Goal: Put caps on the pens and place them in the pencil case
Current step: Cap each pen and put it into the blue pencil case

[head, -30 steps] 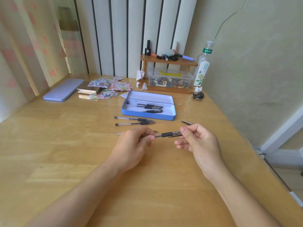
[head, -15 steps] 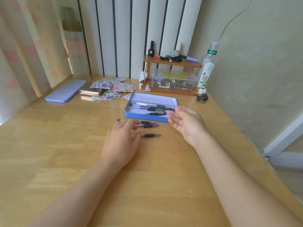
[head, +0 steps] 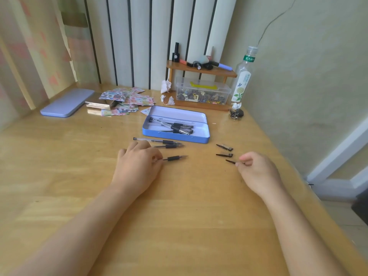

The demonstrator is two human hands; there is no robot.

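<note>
I am working with both hands low over the table [head: 179, 216]. A second ago both hands were joined on one pen, pressing its cap home; half a second ago my right hand was at the case and my left was reaching for the next pen. That capped pen is now lying in the open blue case [head: 175, 135] with the other capped pens [head: 175, 126], so one more cycle appears complete.

My left hand [head: 137, 166] is now closing on the nearest uncapped pen [head: 175, 157]; the fingers are pinching its barrel, with grip and tip projecting toward my right. The pen is lying on, or barely above, the table; I cannot tell which.

My right hand [head: 256, 170] has moved back from the case to the loose caps. Its fingers [head: 241, 163] are pressed together on the nearest cap [head: 232, 161], which is pointing toward the pen. Two more caps [head: 225, 151] are lying just beyond it, well apart from the pens.

Two further uncapped pens [head: 159, 143] are lying side by side between my left hand and the case, near its front wall. Judged from this layout, three pens and three caps are remaining. The next action calls for aligning the cap with the tip and pressing it on.
</note>
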